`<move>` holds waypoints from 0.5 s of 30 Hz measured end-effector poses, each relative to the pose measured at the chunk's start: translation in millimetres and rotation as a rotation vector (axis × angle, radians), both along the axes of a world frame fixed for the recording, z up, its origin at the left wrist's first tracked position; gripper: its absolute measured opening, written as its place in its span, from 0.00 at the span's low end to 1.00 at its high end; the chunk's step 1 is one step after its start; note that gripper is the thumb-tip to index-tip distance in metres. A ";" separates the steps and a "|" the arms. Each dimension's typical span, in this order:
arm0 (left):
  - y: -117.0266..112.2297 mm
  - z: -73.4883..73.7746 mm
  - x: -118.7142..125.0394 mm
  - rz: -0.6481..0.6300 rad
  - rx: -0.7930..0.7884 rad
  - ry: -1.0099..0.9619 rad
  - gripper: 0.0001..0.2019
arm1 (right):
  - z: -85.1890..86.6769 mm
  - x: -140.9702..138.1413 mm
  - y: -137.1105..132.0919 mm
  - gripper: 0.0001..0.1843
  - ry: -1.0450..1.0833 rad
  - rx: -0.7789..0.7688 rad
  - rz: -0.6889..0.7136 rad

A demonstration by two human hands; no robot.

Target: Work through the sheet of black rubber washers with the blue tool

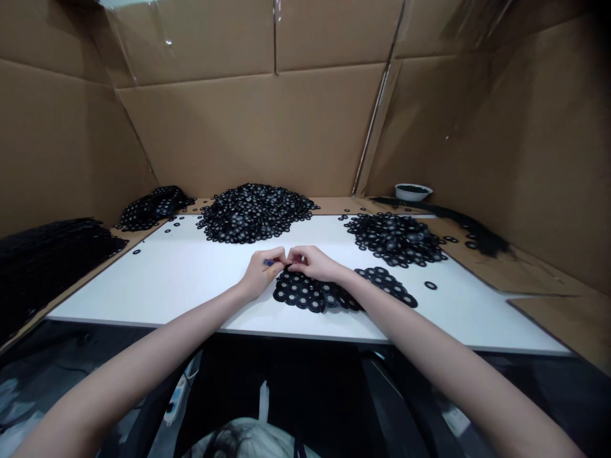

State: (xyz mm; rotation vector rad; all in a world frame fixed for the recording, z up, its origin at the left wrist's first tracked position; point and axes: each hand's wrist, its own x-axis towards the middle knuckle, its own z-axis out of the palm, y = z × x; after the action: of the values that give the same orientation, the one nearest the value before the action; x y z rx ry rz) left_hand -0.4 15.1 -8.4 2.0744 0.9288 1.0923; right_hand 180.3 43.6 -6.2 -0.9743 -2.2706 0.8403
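A flexible black sheet of joined rings with pale centres [305, 296] lies near the front of the white board. My left hand [260, 273] is closed at the sheet's upper left edge, with a small blue object [268, 262], its kind too small to tell, showing between the fingers. Fingertips of my right hand [312, 262] pinch the top edge of the same sheet, close beside my left fingertips. My right forearm crosses above the sheet and hides part of its middle. What exactly lies between the fingertips is hard to make out.
A big heap of black rings [252, 213] sits at the back, a smaller heap [396, 238] at right. One loose ring [430, 285] lies right of the sheet. Black strands [52, 261] fill the left side. A white bowl [413, 193] stands back right. Cardboard walls [248, 133] surround the board.
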 end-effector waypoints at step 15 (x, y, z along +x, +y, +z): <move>0.5 1.7 1.3 -0.051 0.048 0.048 0.06 | -5.2 -2.4 3.4 0.05 0.020 0.083 0.001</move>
State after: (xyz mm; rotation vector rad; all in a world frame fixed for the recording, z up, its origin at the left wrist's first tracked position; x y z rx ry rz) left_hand 0.9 15.6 -6.8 2.1601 0.8752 1.0528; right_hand 177.9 47.0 -11.4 -0.9232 -2.2699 0.7473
